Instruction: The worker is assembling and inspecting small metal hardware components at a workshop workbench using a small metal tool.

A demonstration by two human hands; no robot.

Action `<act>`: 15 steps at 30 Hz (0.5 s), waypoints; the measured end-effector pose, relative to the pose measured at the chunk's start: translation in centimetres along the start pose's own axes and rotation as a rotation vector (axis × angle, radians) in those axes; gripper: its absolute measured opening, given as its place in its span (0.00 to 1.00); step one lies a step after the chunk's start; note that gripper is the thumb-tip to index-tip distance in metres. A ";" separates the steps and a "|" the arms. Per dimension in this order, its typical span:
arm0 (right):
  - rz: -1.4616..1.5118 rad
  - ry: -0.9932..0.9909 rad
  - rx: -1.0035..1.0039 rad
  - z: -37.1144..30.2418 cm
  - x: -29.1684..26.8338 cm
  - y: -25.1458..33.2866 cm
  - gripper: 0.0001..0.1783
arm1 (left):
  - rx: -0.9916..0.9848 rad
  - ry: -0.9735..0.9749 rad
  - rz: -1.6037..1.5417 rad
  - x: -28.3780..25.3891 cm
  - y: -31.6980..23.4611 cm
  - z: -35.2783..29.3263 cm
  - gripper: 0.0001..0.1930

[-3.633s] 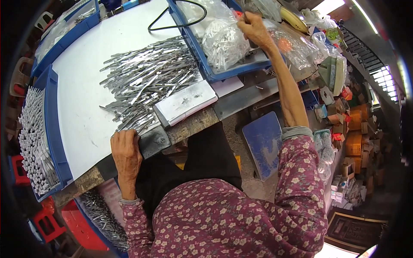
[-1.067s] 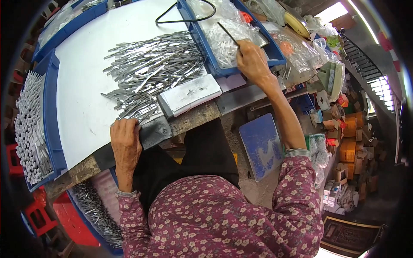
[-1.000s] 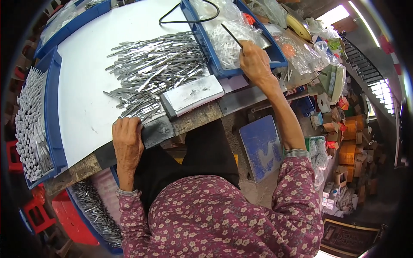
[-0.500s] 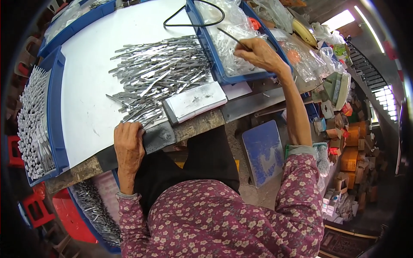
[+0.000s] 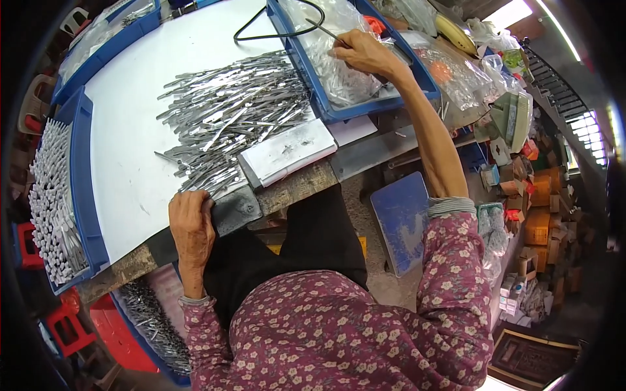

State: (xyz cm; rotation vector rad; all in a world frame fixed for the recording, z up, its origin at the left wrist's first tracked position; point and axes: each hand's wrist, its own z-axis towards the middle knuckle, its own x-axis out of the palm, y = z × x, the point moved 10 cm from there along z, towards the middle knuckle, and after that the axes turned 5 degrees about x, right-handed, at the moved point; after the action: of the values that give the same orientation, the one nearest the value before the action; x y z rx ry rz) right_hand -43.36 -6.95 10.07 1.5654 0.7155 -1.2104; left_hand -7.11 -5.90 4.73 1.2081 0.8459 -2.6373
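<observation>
In the head view, a thin dark rod (image 5: 324, 30) is gripped by the right hand (image 5: 360, 53), between the thumb and the bent fingers, and its free end is pointed toward the upper left. The hand is held above a blue tray (image 5: 381, 106), in which clear plastic bags (image 5: 326, 68) with pale small pieces are contained. Beside the hand, a red object (image 5: 374, 25) is seen in the same tray. A black cord (image 5: 251, 38) is laid in a loop across the left side of this tray.

The left hand (image 5: 191, 221) is placed at the near edge of the table, with its fingers curled, just beside the lower end of a pile of metal strips (image 5: 235, 104). Whether something is gripped by it cannot be told, because the fingertips are hidden. The strips are spread on a white sheet (image 5: 127, 169), to the left of the blue tray. Near them, a stained white pad (image 5: 290, 151) is laid at the table edge. At the far left, white-ended sticks (image 5: 52, 208) are kept in another blue tray (image 5: 88, 202).
</observation>
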 end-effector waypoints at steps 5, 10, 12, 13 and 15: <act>-0.066 -0.102 -0.121 -3.3 -0.6 1.7 0.16 | -0.012 0.020 -0.006 -0.1 0.3 -0.3 0.08; -0.058 -0.127 -0.051 -4.9 0.2 1.5 0.12 | -0.014 0.019 -0.015 0.1 0.7 -0.6 0.07; -0.115 -0.155 -0.135 -4.7 1.0 1.7 0.12 | 0.000 0.015 -0.028 0.1 0.9 -0.9 0.07; -0.173 -0.192 -0.210 -4.9 1.4 1.9 0.12 | -0.020 0.025 -0.018 0.0 1.1 -1.0 0.07; -0.312 -0.206 -0.197 -4.6 1.8 1.6 0.11 | 0.023 -0.005 -0.001 -0.6 0.6 -0.9 0.08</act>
State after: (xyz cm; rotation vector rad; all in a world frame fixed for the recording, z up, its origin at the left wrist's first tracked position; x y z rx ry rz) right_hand -39.72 -3.35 9.02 1.1765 0.9353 -1.4565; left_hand -5.90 -5.95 4.43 1.2067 0.8185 -2.6565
